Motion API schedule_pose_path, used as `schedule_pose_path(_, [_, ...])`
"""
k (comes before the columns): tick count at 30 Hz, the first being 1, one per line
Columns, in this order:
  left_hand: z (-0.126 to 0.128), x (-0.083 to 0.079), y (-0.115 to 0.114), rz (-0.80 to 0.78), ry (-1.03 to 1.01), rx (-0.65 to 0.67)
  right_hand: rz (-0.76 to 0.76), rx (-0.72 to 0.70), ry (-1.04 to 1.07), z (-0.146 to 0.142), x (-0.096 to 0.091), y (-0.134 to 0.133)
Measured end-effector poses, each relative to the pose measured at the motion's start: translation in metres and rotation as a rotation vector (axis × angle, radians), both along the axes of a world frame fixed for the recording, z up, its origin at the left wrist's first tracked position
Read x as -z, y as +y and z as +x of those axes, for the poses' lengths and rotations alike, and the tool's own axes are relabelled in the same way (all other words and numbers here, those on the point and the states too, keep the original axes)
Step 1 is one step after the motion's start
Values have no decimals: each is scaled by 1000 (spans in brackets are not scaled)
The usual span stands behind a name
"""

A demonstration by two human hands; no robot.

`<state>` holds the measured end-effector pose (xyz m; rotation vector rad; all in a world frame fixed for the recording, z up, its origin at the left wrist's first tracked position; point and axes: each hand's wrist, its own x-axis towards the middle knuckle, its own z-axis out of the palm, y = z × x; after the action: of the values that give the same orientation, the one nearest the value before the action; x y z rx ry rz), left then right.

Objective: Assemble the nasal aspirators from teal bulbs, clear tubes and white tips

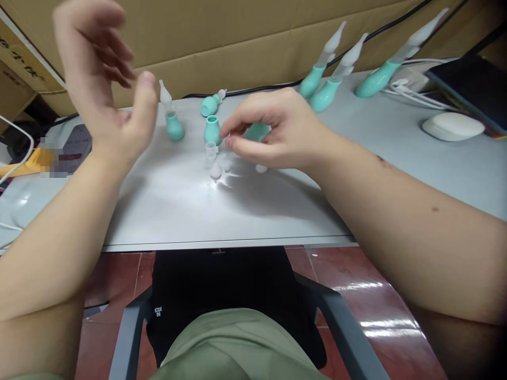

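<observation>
Cardboard backs a grey desk above red tiles; left hand aloft, loosely spread; right hand beside a teal bulb, grip unclear.

One close head-worn view, forward and down onto the table.

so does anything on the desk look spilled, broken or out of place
Nothing looks visibly spilled or broken. One teal bulb seems to lie on its side behind the open bulb, which looks odd since that one stands upright.
</observation>
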<state>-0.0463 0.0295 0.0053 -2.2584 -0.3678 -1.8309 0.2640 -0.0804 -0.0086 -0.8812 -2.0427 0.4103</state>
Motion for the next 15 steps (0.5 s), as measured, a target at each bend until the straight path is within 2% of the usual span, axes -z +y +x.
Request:
schedule_pose_path(2, [17,-3,-22,67,189,158,22,-64,-121,3,0,0])
schedule_pose_path(3, [23,-3,-30,1,397,264,32,-81,-186,5,0,0])
schedule_pose_path(4, [28,-1,-36,-62,507,424,44,-94,-239,6,1,1])
schedule_pose_path(5, [32,2,-40,-182,605,467,49,-104,-280,8,2,1])
schedule_pose_path(7, [34,8,-44,-362,759,481,33,-104,-342,10,4,2])
schedule_pose_path(9, [33,13,-44,-466,821,423,36,-98,-374,11,7,3])
schedule_pose_path(15, [34,15,-42,-528,861,344,54,-102,-463,10,11,8])
